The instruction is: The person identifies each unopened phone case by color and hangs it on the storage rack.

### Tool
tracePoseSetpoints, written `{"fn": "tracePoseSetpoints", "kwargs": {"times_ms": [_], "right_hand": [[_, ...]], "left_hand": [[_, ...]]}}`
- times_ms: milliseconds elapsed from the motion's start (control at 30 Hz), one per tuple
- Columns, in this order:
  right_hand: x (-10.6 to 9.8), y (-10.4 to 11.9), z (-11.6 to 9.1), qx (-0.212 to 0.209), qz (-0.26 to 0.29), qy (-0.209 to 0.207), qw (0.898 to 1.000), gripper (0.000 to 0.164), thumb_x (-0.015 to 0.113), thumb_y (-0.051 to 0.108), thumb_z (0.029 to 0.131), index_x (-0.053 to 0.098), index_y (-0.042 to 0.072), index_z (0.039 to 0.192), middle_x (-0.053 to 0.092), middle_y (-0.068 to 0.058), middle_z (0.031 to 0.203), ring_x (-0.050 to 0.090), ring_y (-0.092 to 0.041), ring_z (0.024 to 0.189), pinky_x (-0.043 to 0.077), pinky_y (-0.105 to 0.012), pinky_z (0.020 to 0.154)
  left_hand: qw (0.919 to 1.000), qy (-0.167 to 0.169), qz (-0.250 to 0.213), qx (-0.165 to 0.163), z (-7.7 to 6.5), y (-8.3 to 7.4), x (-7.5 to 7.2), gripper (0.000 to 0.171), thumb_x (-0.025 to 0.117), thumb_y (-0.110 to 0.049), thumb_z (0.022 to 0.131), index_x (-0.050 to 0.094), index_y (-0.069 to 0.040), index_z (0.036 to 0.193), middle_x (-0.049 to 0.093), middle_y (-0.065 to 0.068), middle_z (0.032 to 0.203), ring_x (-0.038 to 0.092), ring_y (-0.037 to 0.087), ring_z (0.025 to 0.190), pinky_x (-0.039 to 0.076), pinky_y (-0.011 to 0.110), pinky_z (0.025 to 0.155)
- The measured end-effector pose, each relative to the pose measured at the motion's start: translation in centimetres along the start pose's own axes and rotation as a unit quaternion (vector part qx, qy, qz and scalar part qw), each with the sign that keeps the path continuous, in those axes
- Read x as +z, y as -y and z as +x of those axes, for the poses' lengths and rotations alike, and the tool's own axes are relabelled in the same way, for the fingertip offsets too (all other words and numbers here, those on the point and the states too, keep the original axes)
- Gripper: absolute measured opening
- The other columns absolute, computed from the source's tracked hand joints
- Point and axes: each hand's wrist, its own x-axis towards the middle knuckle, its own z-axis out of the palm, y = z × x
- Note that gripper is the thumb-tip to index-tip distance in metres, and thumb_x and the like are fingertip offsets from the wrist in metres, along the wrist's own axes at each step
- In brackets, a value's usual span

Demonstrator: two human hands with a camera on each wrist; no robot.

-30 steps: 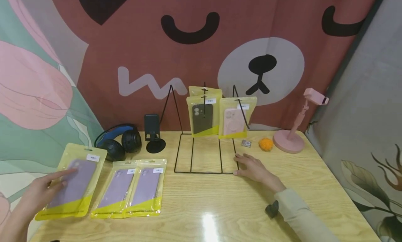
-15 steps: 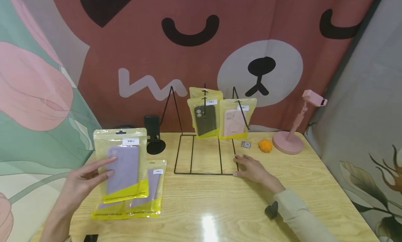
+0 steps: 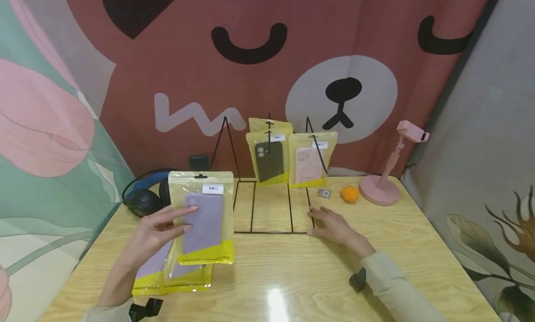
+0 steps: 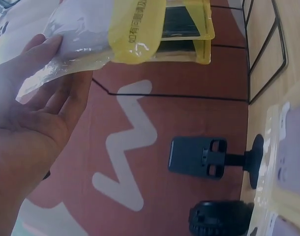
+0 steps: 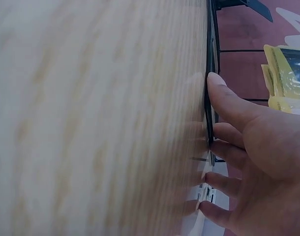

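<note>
In the head view, the left hand (image 3: 151, 235) pinches a yellow and clear bag (image 3: 209, 227) with a purple phone case inside. It holds the bag upright by its left side, above the left part of the table (image 3: 326, 275), maybe so the hole at the top stays free. Two flat purple-case bags (image 3: 191, 284) lie partly behind it, toward the table's near left corner. The right hand (image 3: 336, 228) has its fingers spread, with the tips at the front right corner of the black wire rack (image 3: 272, 232), probably to stop it sliding. The rack stands toward the table's far edge. A dark-case bag (image 3: 269, 162), with another bag behind it, and a pink-case bag (image 3: 310, 163) hang there by their top holes, so they stay up. The headphones (image 3: 144, 202) sit near the table's far left corner, and the pink stand (image 3: 379, 190) sits near the far right one.

In the left wrist view, the thumb is on one side of the shiny bag and the fingers are behind it.

In the right wrist view, the thumb tip touches a thin bar low by the table. I cannot tell how hard it presses.
</note>
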Motion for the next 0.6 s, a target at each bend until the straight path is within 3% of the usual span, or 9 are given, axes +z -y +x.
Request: {"fn": "tracePoseSetpoints", "kwargs": {"times_ms": [233, 600], "right_hand": [[0.0, 0.1, 0.0, -0.002, 0.0, 0.001, 1.0, 0.064, 0.067, 0.039, 0.089, 0.051, 0.002, 0.138, 0.038, -0.021, 0.148, 0.03, -0.05, 0.135, 0.023, -0.074, 0.099], [0.1, -0.1, -0.1, -0.007, 0.002, -0.002, 1.0, 0.064, 0.067, 0.038, 0.089, 0.05, 0.001, 0.138, 0.038, -0.021, 0.149, 0.029, -0.05, 0.135, 0.023, -0.074, 0.099]], "left_hand": [[0.9999, 0.006, -0.005, -0.012, 1.3, 0.2, 0.7, 0.041, 0.071, 0.001, 0.084, 0.067, -0.009, 0.124, 0.06, 0.0, 0.093, 0.037, 0.015, 0.057, 0.035, 0.029, 0.049], [0.9971, -0.015, 0.022, -0.072, 2.4, 1.7, 0.8, 0.043, 0.074, -0.009, 0.085, 0.066, -0.014, 0.126, 0.057, -0.001, 0.087, 0.039, 0.016, 0.056, 0.037, 0.028, 0.05]]}}
